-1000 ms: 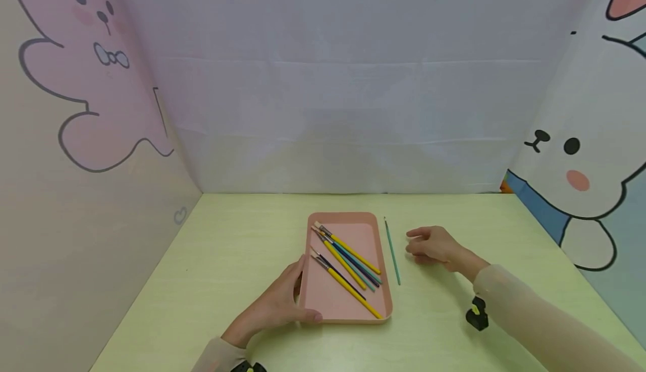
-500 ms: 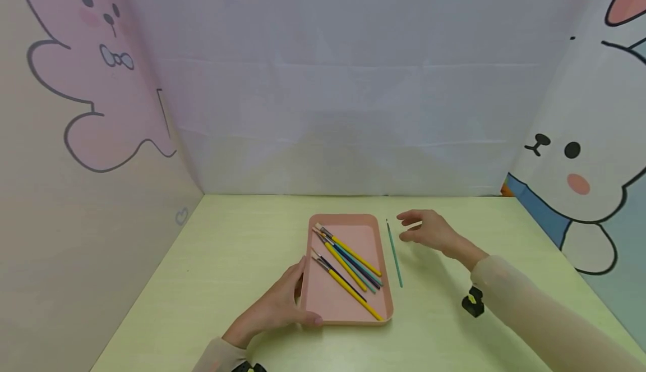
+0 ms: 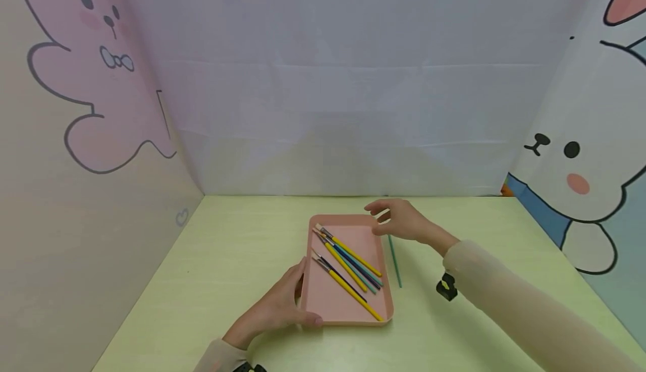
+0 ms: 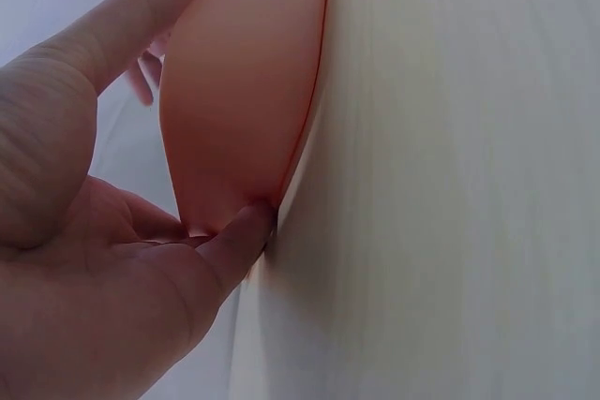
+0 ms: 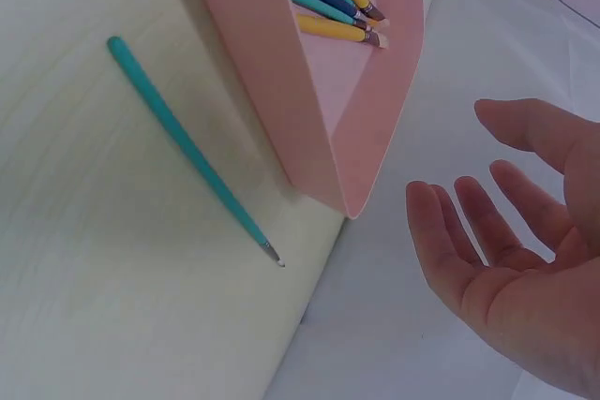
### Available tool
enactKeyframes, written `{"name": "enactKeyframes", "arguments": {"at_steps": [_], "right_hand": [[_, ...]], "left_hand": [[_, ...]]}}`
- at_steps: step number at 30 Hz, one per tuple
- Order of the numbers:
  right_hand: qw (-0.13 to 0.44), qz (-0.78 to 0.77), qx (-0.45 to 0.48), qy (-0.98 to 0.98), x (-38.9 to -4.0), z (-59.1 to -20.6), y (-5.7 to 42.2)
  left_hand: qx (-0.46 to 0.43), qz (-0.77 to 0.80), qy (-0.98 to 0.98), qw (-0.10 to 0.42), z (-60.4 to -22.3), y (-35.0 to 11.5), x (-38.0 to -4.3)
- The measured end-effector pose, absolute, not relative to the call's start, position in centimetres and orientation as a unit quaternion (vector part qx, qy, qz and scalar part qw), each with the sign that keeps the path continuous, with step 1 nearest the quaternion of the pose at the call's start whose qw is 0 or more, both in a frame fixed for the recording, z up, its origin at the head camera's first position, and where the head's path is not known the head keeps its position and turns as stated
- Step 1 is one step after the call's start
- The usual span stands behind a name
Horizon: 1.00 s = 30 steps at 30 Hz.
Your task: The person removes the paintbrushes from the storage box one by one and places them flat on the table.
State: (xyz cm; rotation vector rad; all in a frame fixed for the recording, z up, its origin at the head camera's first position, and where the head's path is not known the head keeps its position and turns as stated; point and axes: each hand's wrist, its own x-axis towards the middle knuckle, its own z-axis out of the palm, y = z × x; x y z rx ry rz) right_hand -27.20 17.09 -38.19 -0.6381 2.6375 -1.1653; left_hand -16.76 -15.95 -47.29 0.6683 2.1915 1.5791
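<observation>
My left grip (image 3: 275,304) holds the pink tray (image 3: 325,304) by its near left corner, thumb on the near rim, fingers against the left side. The tray lies on the counter (image 3: 242,243), roughly midway between its left and right edges. Yellow, teal and dark blue brushes (image 3: 348,271) lie slantwise inside. My right grip (image 3: 401,220) hangs spread, fingers loosely bent, near the tray's far right corner. A loose teal brush (image 5: 192,151) lies just beside the tray's right side.

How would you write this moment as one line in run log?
left hand holds pink tray | right hand near tray's far right corner, holding nothing | brushes in tray | loose teal brush on table, right of tray
</observation>
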Motion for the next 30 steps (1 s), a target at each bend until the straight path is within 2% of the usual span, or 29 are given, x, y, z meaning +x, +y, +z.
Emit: {"name": "enactKeyframes", "arguments": {"at_steps": [10, 30], "right_hand": [[0.148, -0.407, -0.200, 0.879, -28.1, -38.5, 13.2], [0.182, -0.384, -0.178, 0.888, -29.0, -41.5, 9.9]], "left_hand": [[0.247, 0.556, 0.776, 0.171, -47.5, -16.0, -16.9], [0.234, 0.555, 0.779, 0.173, -47.2, -16.0, -16.7]]}}
